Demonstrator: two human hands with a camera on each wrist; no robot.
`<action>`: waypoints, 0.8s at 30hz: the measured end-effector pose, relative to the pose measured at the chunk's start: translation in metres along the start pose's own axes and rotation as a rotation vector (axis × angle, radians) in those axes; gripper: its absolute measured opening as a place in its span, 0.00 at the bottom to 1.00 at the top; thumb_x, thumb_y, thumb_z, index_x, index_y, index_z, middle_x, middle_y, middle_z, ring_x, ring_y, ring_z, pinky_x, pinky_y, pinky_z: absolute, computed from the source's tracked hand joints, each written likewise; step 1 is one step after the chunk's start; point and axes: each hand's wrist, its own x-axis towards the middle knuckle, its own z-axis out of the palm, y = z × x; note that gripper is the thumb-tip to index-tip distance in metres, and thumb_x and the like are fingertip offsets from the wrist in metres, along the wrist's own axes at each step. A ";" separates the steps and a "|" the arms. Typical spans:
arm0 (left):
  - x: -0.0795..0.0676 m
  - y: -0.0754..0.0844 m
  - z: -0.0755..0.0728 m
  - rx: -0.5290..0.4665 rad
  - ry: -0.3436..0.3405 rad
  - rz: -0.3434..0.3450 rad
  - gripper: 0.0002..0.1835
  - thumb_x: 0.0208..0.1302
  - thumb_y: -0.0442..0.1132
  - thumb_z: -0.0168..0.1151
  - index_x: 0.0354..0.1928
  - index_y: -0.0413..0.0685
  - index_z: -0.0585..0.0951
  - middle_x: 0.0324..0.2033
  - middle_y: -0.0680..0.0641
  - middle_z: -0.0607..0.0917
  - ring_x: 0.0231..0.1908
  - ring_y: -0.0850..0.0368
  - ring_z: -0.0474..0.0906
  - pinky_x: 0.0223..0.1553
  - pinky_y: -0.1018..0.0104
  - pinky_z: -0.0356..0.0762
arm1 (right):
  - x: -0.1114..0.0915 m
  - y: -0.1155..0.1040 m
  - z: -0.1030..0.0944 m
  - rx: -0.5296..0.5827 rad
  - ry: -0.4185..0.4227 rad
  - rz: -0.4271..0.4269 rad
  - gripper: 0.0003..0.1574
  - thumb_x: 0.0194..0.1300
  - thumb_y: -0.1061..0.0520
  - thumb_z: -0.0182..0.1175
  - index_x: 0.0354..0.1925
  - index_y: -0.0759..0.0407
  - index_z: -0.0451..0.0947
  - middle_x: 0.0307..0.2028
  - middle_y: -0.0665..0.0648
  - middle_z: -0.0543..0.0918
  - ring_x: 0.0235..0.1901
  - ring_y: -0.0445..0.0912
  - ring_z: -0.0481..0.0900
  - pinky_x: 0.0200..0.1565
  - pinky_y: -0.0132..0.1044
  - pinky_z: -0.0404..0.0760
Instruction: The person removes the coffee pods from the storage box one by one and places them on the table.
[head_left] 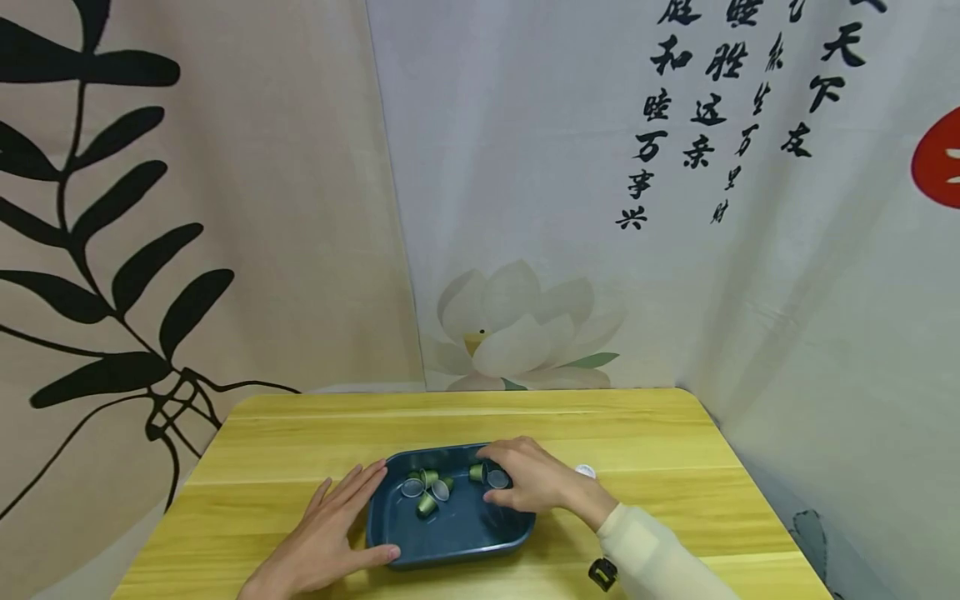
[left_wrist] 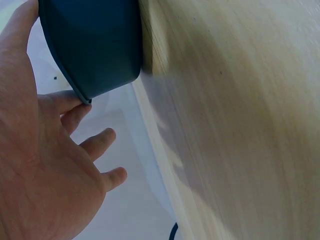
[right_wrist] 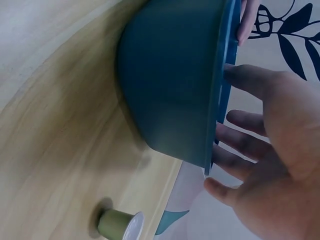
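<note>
A dark blue rectangular tray (head_left: 480, 533) with raised sides stands on the table, holding several small green coffee capsules with pale lids. One group of capsules (head_left: 427, 505) lies in its left half. My left hand (head_left: 330, 525) is spread along the left side, fingertips at the back left corner and thumb at the front left rim. My right hand (head_left: 536, 477) reaches over the right rim, thumb and fingers apart around a capsule (head_left: 497, 479); another capsule (head_left: 477, 472) sits just left of it. The rim hides some right fingertips in the right wrist view.
One green capsule (right_wrist: 117, 223) with a white lid is on the table outside the tray, beyond my right hand. The wooden table (head_left: 315, 425) has its back edge against printed cloth hangings (head_left: 300, 208). A small black object (head_left: 602, 573) is at my right sleeve.
</note>
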 end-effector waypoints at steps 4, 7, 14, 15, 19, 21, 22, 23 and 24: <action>0.000 0.000 0.000 -0.001 0.000 0.003 0.63 0.61 0.78 0.76 0.90 0.54 0.64 0.89 0.45 0.66 0.88 0.28 0.60 0.78 0.10 0.50 | 0.005 -0.001 0.004 -0.038 -0.021 0.011 0.39 0.75 0.45 0.76 0.76 0.59 0.81 0.72 0.56 0.87 0.70 0.51 0.88 0.76 0.59 0.82; 0.000 0.000 0.000 -0.002 0.004 0.006 0.63 0.62 0.77 0.76 0.90 0.54 0.65 0.89 0.45 0.66 0.88 0.28 0.60 0.78 0.10 0.50 | 0.008 -0.001 0.007 -0.054 -0.045 0.024 0.40 0.76 0.44 0.76 0.77 0.58 0.80 0.73 0.56 0.87 0.70 0.50 0.87 0.76 0.58 0.80; 0.000 -0.001 0.000 0.001 0.007 0.010 0.63 0.62 0.78 0.76 0.90 0.55 0.64 0.89 0.45 0.66 0.87 0.28 0.61 0.79 0.11 0.50 | 0.013 -0.001 0.014 -0.093 -0.069 0.036 0.40 0.73 0.43 0.78 0.75 0.57 0.82 0.72 0.56 0.88 0.71 0.48 0.86 0.75 0.56 0.80; 0.000 -0.002 0.000 -0.001 0.005 0.010 0.63 0.62 0.78 0.76 0.90 0.55 0.64 0.89 0.45 0.66 0.87 0.28 0.61 0.79 0.11 0.50 | 0.013 -0.001 0.015 -0.097 -0.073 0.038 0.40 0.73 0.43 0.78 0.75 0.57 0.82 0.71 0.56 0.88 0.71 0.48 0.86 0.76 0.56 0.80; 0.000 -0.002 0.000 -0.001 0.001 0.010 0.63 0.62 0.78 0.75 0.90 0.55 0.64 0.89 0.45 0.66 0.87 0.28 0.61 0.79 0.11 0.50 | 0.015 -0.002 0.019 -0.111 -0.092 0.042 0.38 0.73 0.44 0.78 0.74 0.56 0.83 0.70 0.54 0.88 0.71 0.47 0.86 0.75 0.57 0.79; -0.002 0.000 0.001 0.002 0.003 0.008 0.63 0.62 0.78 0.75 0.90 0.55 0.64 0.89 0.45 0.66 0.87 0.28 0.61 0.78 0.10 0.50 | 0.014 -0.003 0.021 -0.113 -0.105 0.048 0.37 0.73 0.43 0.78 0.74 0.54 0.83 0.70 0.53 0.88 0.72 0.47 0.85 0.77 0.60 0.78; -0.002 0.001 0.001 0.002 0.005 0.007 0.63 0.62 0.78 0.75 0.90 0.55 0.64 0.89 0.45 0.66 0.87 0.28 0.61 0.78 0.10 0.51 | 0.013 -0.003 0.021 -0.111 -0.110 0.050 0.37 0.73 0.43 0.78 0.74 0.53 0.83 0.70 0.52 0.88 0.72 0.47 0.85 0.77 0.62 0.77; -0.003 0.002 0.002 0.005 0.006 0.006 0.63 0.61 0.78 0.75 0.90 0.55 0.65 0.89 0.45 0.66 0.87 0.28 0.61 0.78 0.10 0.51 | 0.013 -0.004 0.021 -0.109 -0.114 0.050 0.37 0.74 0.44 0.78 0.74 0.52 0.83 0.70 0.51 0.88 0.72 0.47 0.84 0.78 0.64 0.77; -0.004 0.004 0.002 0.006 0.008 0.004 0.63 0.61 0.78 0.75 0.90 0.55 0.65 0.89 0.45 0.66 0.87 0.28 0.61 0.78 0.10 0.51 | 0.012 -0.004 0.022 -0.108 -0.117 0.049 0.36 0.74 0.44 0.77 0.74 0.51 0.83 0.70 0.50 0.88 0.73 0.47 0.84 0.78 0.66 0.76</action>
